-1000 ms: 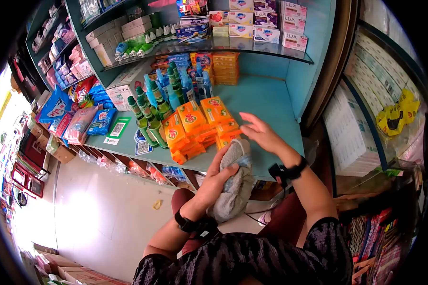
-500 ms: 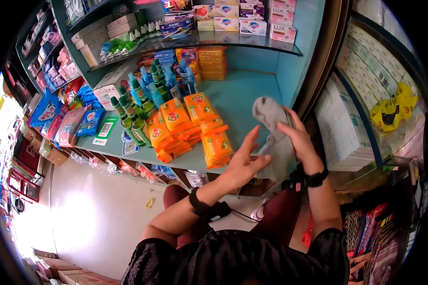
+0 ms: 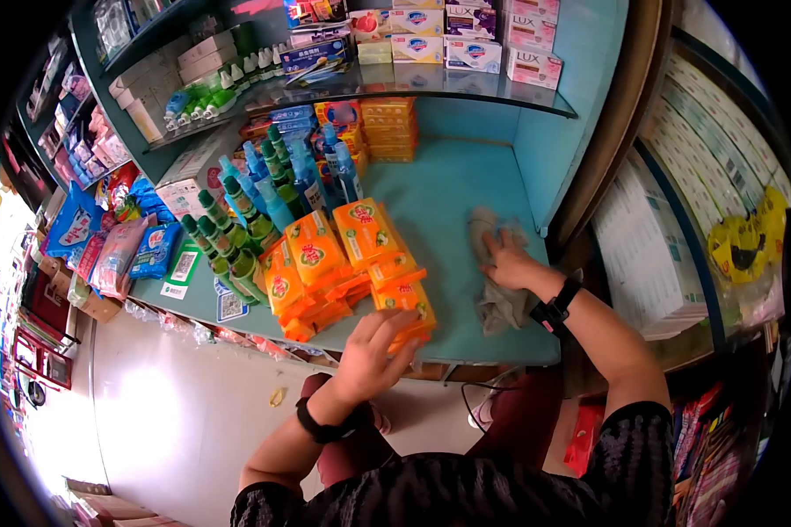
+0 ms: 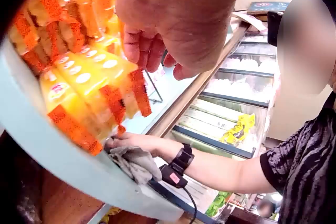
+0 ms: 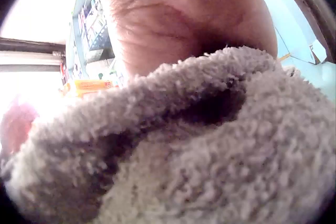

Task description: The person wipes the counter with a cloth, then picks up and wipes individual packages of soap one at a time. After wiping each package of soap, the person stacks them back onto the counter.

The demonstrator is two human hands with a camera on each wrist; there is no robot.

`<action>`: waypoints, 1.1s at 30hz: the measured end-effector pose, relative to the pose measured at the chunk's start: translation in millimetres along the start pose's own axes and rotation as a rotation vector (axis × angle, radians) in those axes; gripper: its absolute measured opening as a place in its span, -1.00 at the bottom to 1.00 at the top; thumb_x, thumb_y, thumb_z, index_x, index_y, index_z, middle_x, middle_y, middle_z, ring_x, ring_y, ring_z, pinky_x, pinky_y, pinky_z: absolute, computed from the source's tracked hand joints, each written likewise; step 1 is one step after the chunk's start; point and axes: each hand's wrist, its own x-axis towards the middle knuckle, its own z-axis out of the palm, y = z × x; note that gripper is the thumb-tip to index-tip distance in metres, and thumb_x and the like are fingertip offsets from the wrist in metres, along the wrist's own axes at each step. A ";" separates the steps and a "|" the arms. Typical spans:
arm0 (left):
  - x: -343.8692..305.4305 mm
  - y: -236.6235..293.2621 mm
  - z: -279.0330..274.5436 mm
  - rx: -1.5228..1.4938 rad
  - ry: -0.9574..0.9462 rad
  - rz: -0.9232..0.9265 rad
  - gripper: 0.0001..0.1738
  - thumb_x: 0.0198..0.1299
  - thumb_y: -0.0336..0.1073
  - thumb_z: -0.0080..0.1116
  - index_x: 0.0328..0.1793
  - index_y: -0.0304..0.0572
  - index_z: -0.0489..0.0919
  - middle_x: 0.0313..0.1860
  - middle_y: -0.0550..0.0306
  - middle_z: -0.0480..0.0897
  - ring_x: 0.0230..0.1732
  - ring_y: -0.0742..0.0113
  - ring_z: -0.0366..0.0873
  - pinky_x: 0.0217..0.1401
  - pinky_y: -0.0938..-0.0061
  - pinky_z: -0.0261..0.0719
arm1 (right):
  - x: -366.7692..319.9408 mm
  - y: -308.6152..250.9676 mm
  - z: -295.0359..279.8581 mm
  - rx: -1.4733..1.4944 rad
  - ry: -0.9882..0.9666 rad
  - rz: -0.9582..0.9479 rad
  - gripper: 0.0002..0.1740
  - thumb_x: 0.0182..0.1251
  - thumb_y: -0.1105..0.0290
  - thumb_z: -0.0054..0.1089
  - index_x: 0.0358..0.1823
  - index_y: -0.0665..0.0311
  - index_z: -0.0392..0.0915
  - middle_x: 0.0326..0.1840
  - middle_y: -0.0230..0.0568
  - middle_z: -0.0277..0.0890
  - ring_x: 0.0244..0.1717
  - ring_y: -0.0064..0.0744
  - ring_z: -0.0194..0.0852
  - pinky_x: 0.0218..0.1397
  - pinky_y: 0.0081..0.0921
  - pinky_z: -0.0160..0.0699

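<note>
A grey cloth [image 3: 501,303] lies bunched on the right part of the green counter [image 3: 466,176]. My right hand [image 3: 511,262] presses on it with fingers spread; the cloth's pile fills much of the right wrist view below the palm. By the counter's front edge, my left hand [image 3: 373,356] is beside the orange soap packs [image 3: 316,250], its fingers loosely bent. The left wrist view has the left hand [image 4: 173,29] holding nothing, near the stacked packs [image 4: 84,82]. Whether its fingertips touch a pack, I cannot tell.
Green and blue spray bottles [image 3: 237,237] crowd the counter left of and behind the packs. Above runs a glass shelf [image 3: 413,83] with soap boxes. QR cards [image 3: 230,303] and blue bags lie at the left. A side wall [image 3: 580,132] bounds the counter's right.
The cloth went from both hands in the air to the right, then down onto the counter under my right hand. My left hand let go of it and moved left, toward the packs.
</note>
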 end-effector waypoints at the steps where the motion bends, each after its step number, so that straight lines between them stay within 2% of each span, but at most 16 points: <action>1: -8.5 -7.6 -1.2 -0.017 -0.003 -0.020 -0.62 0.05 -0.54 0.25 0.05 -0.37 0.51 -0.07 -0.14 0.60 -0.08 -0.08 0.58 -0.02 0.27 0.54 | 10.5 3.0 0.2 -0.005 -0.016 -0.042 -0.14 0.31 0.10 0.08 0.54 0.18 -0.11 0.52 0.48 -0.33 0.47 0.50 -0.17 0.44 -0.03 0.15; 5: -24.9 -29.5 -1.9 -0.036 0.041 0.057 -0.67 0.01 -0.61 0.22 -0.05 -0.38 0.52 -0.13 -0.12 0.60 -0.13 -0.04 0.57 -0.06 0.26 0.55 | 84.8 8.3 -9.3 -0.029 -0.069 -0.150 -0.17 0.35 0.11 0.05 0.56 0.07 -0.12 0.55 0.38 -0.36 0.51 0.40 -0.21 0.46 -0.06 0.12; 8: -30.6 -42.6 2.6 -0.009 0.104 0.138 -0.69 -0.03 -0.68 0.16 -0.10 -0.38 0.49 -0.16 -0.13 0.56 -0.18 -0.03 0.55 -0.10 0.24 0.55 | 132.3 -24.1 -28.3 -0.104 -0.155 -0.219 -0.21 0.39 0.13 -0.02 0.56 0.02 -0.14 0.59 0.25 -0.43 0.56 0.26 -0.28 0.50 -0.06 0.05; 9: -35.7 -48.0 9.2 -0.008 0.193 0.137 -0.62 -0.07 -0.63 0.23 -0.05 -0.34 0.51 -0.14 -0.10 0.55 -0.17 -0.03 0.53 -0.11 0.24 0.55 | 146.5 -39.7 -34.6 -0.135 -0.192 -0.244 -0.23 0.41 0.14 -0.05 0.57 0.01 -0.15 0.61 0.20 -0.46 0.58 0.22 -0.31 0.52 -0.06 0.02; 11: -33.1 -58.1 1.9 0.064 0.192 0.060 -0.62 0.02 -0.50 0.25 0.01 -0.33 0.49 -0.12 -0.12 0.52 -0.15 -0.02 0.52 -0.11 0.23 0.53 | 193.4 -67.8 -33.2 -0.101 -0.163 -0.307 -0.23 0.41 0.12 -0.05 0.56 0.08 -0.12 0.62 0.17 -0.46 0.60 0.16 -0.38 0.55 -0.12 -0.08; 14: -39.1 -74.8 2.5 -0.028 0.071 0.020 -0.60 0.15 -0.28 0.24 0.06 -0.35 0.46 -0.10 -0.14 0.52 -0.12 -0.03 0.51 -0.09 0.21 0.52 | 252.6 -84.3 -12.8 -0.089 -0.131 -0.364 -0.25 0.41 0.11 -0.07 0.55 0.11 -0.09 0.62 0.17 -0.44 0.62 0.09 -0.47 0.58 -0.17 -0.19; 15: -40.6 -81.5 4.8 -0.061 0.065 0.028 -0.50 0.23 -0.07 0.19 0.09 -0.35 0.44 -0.08 -0.17 0.51 -0.12 -0.05 0.51 -0.07 0.19 0.51 | 263.7 -91.5 -13.0 -0.093 -0.115 -0.374 -0.25 0.41 0.10 -0.08 0.55 0.11 -0.08 0.62 0.17 -0.43 0.63 0.07 -0.50 0.59 -0.18 -0.22; 17: -43.9 -90.7 5.6 -0.090 0.049 0.047 -0.39 0.22 0.05 0.19 0.14 -0.35 0.41 -0.05 -0.19 0.50 -0.12 -0.07 0.50 -0.05 0.19 0.51 | 280.4 -99.7 -14.4 -0.076 -0.124 -0.339 -0.27 0.39 0.16 -0.07 0.54 0.12 -0.03 0.61 0.18 -0.37 0.62 0.08 -0.45 0.58 -0.19 -0.16; 19: -45.1 -92.0 10.3 -0.108 0.061 0.009 -0.30 0.21 0.16 0.16 0.18 -0.35 0.38 -0.03 -0.18 0.50 -0.12 -0.06 0.50 -0.04 0.21 0.50 | 284.3 -105.6 -19.1 -0.032 -0.156 -0.349 -0.30 0.39 0.21 -0.07 0.53 0.13 0.00 0.60 0.19 -0.30 0.61 0.10 -0.38 0.56 -0.20 -0.12; 22: -48.5 -99.2 16.2 -0.157 0.095 -0.050 -0.19 0.19 0.28 0.10 0.23 -0.35 0.34 0.01 -0.16 0.48 -0.10 -0.02 0.50 -0.02 0.24 0.49 | 265.8 -106.4 -17.7 0.003 -0.084 -0.280 -0.33 0.39 0.37 -0.22 0.54 -0.13 0.02 0.64 -0.03 -0.36 0.62 0.05 -0.41 0.58 -0.12 -0.14; 23: -49.3 -99.9 16.4 -0.173 0.111 -0.069 -0.16 0.19 0.32 0.07 0.24 -0.35 0.32 0.02 -0.15 0.48 -0.09 0.00 0.50 -0.02 0.26 0.48 | 265.1 -105.1 -18.1 0.042 -0.115 -0.341 -0.32 0.38 0.39 -0.20 0.54 -0.15 0.04 0.64 -0.02 -0.34 0.62 0.04 -0.39 0.58 -0.15 -0.13; 24: -50.2 -96.0 18.1 -0.244 0.142 -0.173 -0.13 0.20 0.36 0.02 0.23 -0.36 0.32 0.03 -0.12 0.48 -0.10 0.07 0.51 -0.02 0.31 0.48 | 268.0 -100.3 -15.5 0.083 -0.144 -0.404 -0.31 0.36 0.41 -0.19 0.53 -0.16 0.05 0.63 -0.02 -0.33 0.61 0.04 -0.37 0.58 -0.19 -0.12; 26: -52.8 -97.2 19.4 -0.255 0.142 -0.215 -0.13 0.21 0.36 0.01 0.23 -0.38 0.32 0.02 -0.10 0.48 -0.12 0.10 0.52 -0.03 0.33 0.48 | 265.7 -87.3 -8.0 0.024 -0.178 -0.567 -0.29 0.34 0.44 -0.13 0.53 -0.17 0.06 0.63 -0.02 -0.31 0.61 0.01 -0.34 0.57 -0.24 -0.10; 28: -52.9 -95.5 23.3 -0.241 0.154 -0.224 -0.14 0.23 0.35 -0.01 0.22 -0.39 0.32 -0.03 -0.07 0.48 -0.16 0.15 0.52 -0.07 0.37 0.48 | 244.1 -75.3 -2.0 -0.189 -0.181 -0.761 -0.27 0.32 0.46 -0.06 0.53 -0.16 0.07 0.63 -0.03 -0.31 0.61 -0.02 -0.31 0.57 -0.28 -0.08; 31: -51.5 -92.8 20.0 -0.266 0.132 -0.232 -0.16 0.24 0.33 -0.02 0.21 -0.40 0.33 -0.04 -0.07 0.48 -0.18 0.16 0.52 -0.09 0.38 0.48 | 172.6 -74.0 -17.0 -0.116 -0.287 -0.688 -0.22 0.28 0.46 0.06 0.53 -0.16 0.06 0.63 -0.05 -0.31 0.60 -0.05 -0.29 0.57 -0.28 -0.08; 33: -52.4 -89.6 19.6 -0.278 0.115 -0.284 -0.17 0.27 0.33 -0.06 0.21 -0.41 0.35 -0.05 -0.10 0.48 -0.14 0.09 0.50 -0.06 0.35 0.46 | 145.1 -57.0 -13.7 -0.117 -0.257 -0.678 -0.25 0.31 0.40 0.08 0.52 -0.16 0.07 0.63 -0.06 -0.33 0.60 -0.06 -0.26 0.55 -0.29 -0.04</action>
